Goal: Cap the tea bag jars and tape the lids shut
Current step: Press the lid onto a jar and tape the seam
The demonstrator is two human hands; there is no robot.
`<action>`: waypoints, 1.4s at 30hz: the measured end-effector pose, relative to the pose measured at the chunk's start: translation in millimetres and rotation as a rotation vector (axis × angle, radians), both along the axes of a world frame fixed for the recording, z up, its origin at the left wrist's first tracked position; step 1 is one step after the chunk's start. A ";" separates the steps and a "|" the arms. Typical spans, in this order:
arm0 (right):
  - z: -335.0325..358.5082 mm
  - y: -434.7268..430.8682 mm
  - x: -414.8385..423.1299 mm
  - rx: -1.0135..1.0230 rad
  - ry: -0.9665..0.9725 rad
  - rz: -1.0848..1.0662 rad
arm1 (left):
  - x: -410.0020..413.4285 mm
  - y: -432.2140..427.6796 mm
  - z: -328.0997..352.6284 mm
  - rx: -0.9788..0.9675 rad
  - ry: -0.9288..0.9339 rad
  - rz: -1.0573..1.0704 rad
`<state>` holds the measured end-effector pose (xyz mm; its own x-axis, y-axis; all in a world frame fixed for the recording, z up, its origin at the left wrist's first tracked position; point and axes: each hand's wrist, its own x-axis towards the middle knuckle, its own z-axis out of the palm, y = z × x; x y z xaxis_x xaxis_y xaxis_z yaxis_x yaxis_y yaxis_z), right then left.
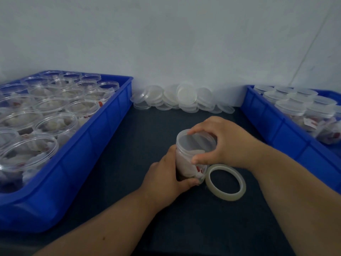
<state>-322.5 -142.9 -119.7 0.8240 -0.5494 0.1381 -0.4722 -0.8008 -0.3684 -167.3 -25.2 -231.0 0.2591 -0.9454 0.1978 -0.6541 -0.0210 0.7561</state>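
Near the middle of the dark table (147,141) stands one clear tea bag jar (184,161), leaning a little, with white tea bags and a red tag showing through its wall. The left hand (166,174) comes in from seven o'clock and grips the jar's lower body, its fingers wrapped behind and the thumb (190,182) curled across the front near the base. The right hand (225,143) reaches in from four o'clock and holds the translucent lid (195,141) on the jar's mouth, fingers curled over the far rim and thumb pinching the near edge; whether the lid is fully seated cannot be told. A roll of clear tape (221,195) lies flat at four o'clock of the jar, just beside its base. At nine o'clock a blue crate (103,145) holds many open jars (55,124) with tea bags inside. At two o'clock a second blue crate (276,126) holds capped jars (291,106). At twelve o'clock, a loose pile of spare lids (184,97) lies against the pale wall (166,43), between the two crates.
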 end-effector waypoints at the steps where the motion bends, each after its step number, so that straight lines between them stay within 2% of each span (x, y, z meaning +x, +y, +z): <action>1: -7.7 6.8 3.0 -0.040 -0.038 -0.072 | 0.1 -0.2 -1.0 -0.003 0.001 0.004; 3: -23.6 18.2 8.8 -0.051 -0.145 -0.192 | 1.0 -0.5 -2.3 -0.012 0.012 -0.003; 5: -34.0 20.3 10.4 -0.004 -0.245 -0.205 | 2.3 -0.4 -2.3 -0.018 0.020 -0.022; 7: -34.9 13.7 6.3 0.130 -0.271 -0.113 | 3.3 -0.3 -1.0 -0.017 0.043 -0.042; 9: -32.4 6.7 2.3 0.353 -0.257 0.026 | 4.0 -0.4 0.3 -0.007 0.046 -0.046; 11: -35.2 4.3 1.8 0.443 -0.288 0.094 | 3.2 0.0 1.6 0.004 0.025 -0.039; 17: -51.0 19.5 12.7 0.360 -0.452 -0.114 | -6.4 -3.0 -5.8 -0.012 -0.053 0.066; 21: -53.2 37.1 21.6 0.280 -0.542 -0.249 | -9.0 -4.3 -7.5 -0.017 -0.037 0.101; 23: -51.6 45.5 19.2 0.358 -0.563 -0.238 | -9.8 -2.5 -5.5 -0.009 0.008 0.090; 25: -49.7 46.5 8.5 0.541 -0.611 -0.238 | -8.5 -0.6 -2.0 0.012 0.026 0.090; 27: -50.9 44.2 -10.4 0.628 -0.616 -0.374 | -5.9 0.5 1.2 0.044 0.041 0.068; 28: -52.1 43.2 -21.3 0.547 -0.514 -0.437 | -4.1 0.4 2.2 0.060 0.053 0.053; 29: -54.6 42.2 -32.3 0.398 -0.323 -0.454 | -2.8 0.4 3.7 0.081 0.062 0.038; 31: -60.2 44.0 -46.5 0.104 0.108 -0.336 | -2.5 1.3 6.5 0.128 0.070 0.013; 33: -66.2 51.6 -50.3 -0.070 0.337 -0.222 | -2.7 3.5 8.5 0.134 0.097 0.008; 36: -68.6 56.9 -54.7 -0.181 0.392 -0.286 | -4.3 13.9 19.7 0.078 0.154 0.103; 38: -62.9 56.4 -63.8 -0.157 0.340 -0.373 | -6.6 24.2 32.5 -0.064 0.167 0.208; 40: -48.6 57.7 -77.1 -0.094 0.149 -0.517 | -10.6 36.5 45.9 -0.239 0.132 0.246; 42: -30.5 69.2 -85.1 -0.146 -0.116 -0.576 | -18.2 47.6 60.7 -0.326 0.027 0.174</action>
